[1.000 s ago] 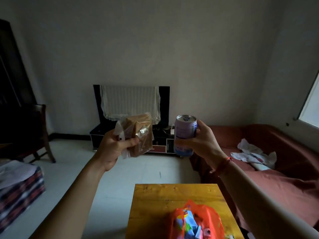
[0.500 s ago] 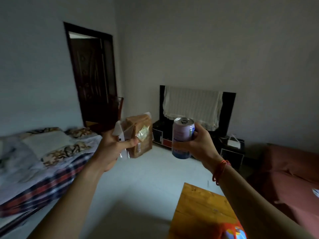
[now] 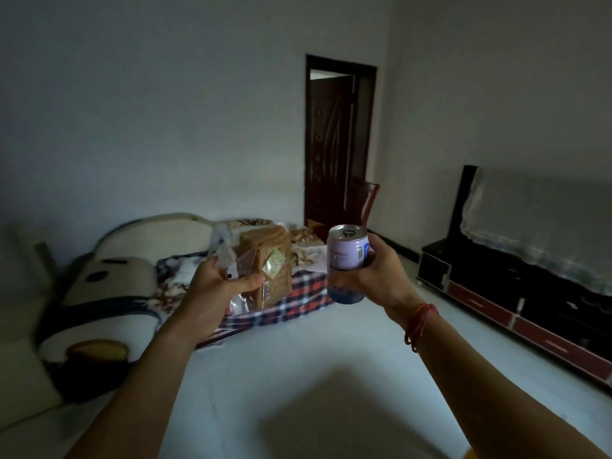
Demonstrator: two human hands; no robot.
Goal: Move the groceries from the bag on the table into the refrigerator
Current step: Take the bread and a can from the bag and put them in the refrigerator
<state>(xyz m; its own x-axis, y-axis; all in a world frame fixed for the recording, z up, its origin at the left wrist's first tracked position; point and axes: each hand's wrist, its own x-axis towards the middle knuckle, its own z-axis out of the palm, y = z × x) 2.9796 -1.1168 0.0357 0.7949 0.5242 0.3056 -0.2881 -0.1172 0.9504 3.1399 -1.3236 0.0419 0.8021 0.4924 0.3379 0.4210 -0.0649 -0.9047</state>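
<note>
1 brown loaf point(image 3: 272, 256), 1 lilac can point(image 3: 347, 256)

**One head-worn view across the room**

We are looking through one wide-angle head-worn camera, facing forward and downward. The forearms are running in from the bottom edge, so the left hand point(image 3: 212, 289) with its bread pack point(image 3: 271, 260) and the right hand point(image 3: 381, 276) with its can point(image 3: 347, 256) are sitting close, mid-frame. The bed point(image 3: 308, 293), door point(image 3: 329, 144) and low cabinet point(image 3: 496, 286) are lying farther off.
</note>
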